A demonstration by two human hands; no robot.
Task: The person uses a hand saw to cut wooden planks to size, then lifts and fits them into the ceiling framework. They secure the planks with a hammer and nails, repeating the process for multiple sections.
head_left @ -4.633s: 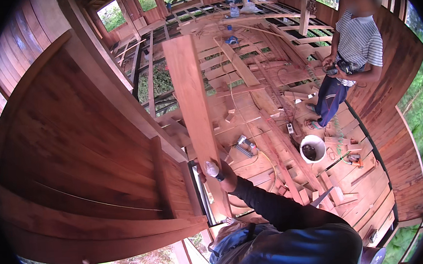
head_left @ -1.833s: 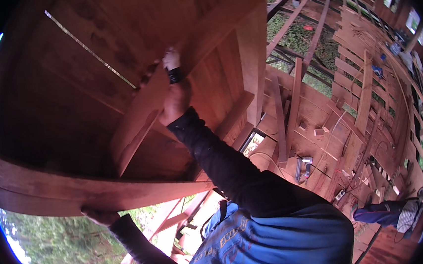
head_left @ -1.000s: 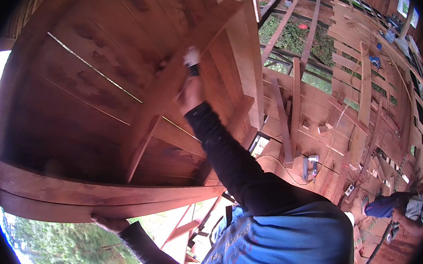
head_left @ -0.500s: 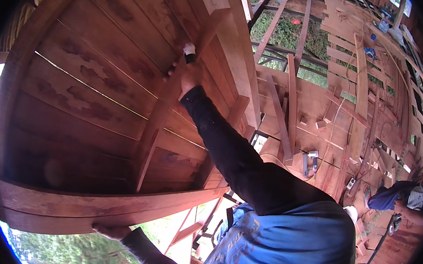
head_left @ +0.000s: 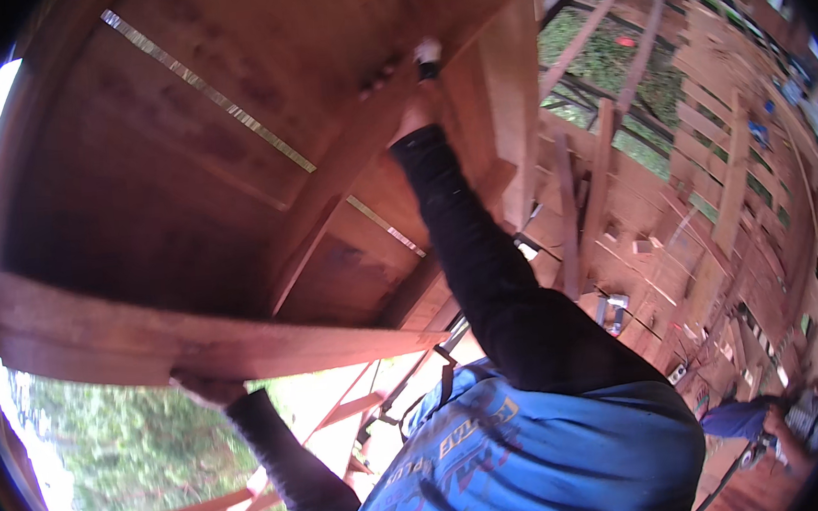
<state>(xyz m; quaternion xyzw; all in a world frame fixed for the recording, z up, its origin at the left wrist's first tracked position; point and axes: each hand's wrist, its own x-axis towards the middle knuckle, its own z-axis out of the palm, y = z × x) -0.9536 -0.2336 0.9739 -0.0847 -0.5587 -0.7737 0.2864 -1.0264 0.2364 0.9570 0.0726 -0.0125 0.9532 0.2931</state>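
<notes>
A large reddish-brown panel of wooden planks (head_left: 219, 165) fills the upper left, with a bright gap between planks. My right hand (head_left: 414, 106) reaches up to a diagonal wooden batten (head_left: 326, 180) across the panel and is closed round it, fingertips showing on its far side. At the thumb is a white-tipped piece with a black band (head_left: 427, 60); I cannot make out whether it is a wrapping or an object. Below, my left hand (head_left: 210, 388) grips the lower edge of the long wooden board (head_left: 233, 341) bordering the panel; part of its fingers is hidden.
On the right, a plank floor (head_left: 580, 232) holds loose boards, offcuts and a nail gun (head_left: 615, 308). Farther back, open joists (head_left: 647, 45) show grass below. Another person (head_left: 778, 423) is at the lower right. Trees (head_left: 136, 450) stand beyond the panel at the lower left.
The view has shifted, so panel and both hands sit higher in the picture, the right hand also farther right. A gap between planks looks wider. Both hands keep their places on the wood.
</notes>
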